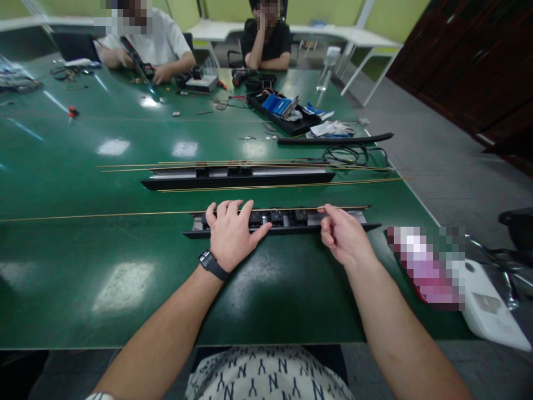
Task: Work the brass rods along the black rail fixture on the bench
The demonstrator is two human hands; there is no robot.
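Note:
A black channel-shaped rail (283, 233) with a silvery inside lies crosswise on the table in front of me. Several black blocks (276, 217) sit in its channel. Along its far edge runs a long thin gold-coloured strip (125, 214), which reaches far out to the left. My left hand (233, 230) lies spread over the left half of the rail, fingertips at the far edge and thumb towards the blocks. Near the rail's right end, my right hand (341, 230) has curled fingers, with index finger and thumb closed at the strip. The exact contact there is partly hidden.
Beyond lies a second black rail (250, 180) with more thin gold strips (200, 190) around it. Farther back are a coiled cable (347, 155), gloves (331, 129) and a black tray (295, 126). Right are a phone-like object (420, 266) and a white device (491, 303). Two people sit opposite.

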